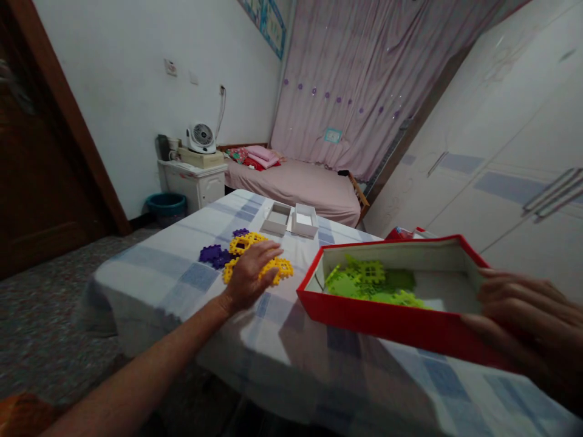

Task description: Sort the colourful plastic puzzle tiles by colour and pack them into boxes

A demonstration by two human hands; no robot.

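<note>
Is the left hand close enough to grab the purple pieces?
Probably yes: the left hand is at the yellow pieces, right next to the purple pieces, and nothing tall seems to stand between.

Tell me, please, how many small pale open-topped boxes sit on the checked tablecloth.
2: the left pale box lies beyond the yellow interlocking pieces; the right pale box is just to its right. Others could be hidden behind the red box.
</note>
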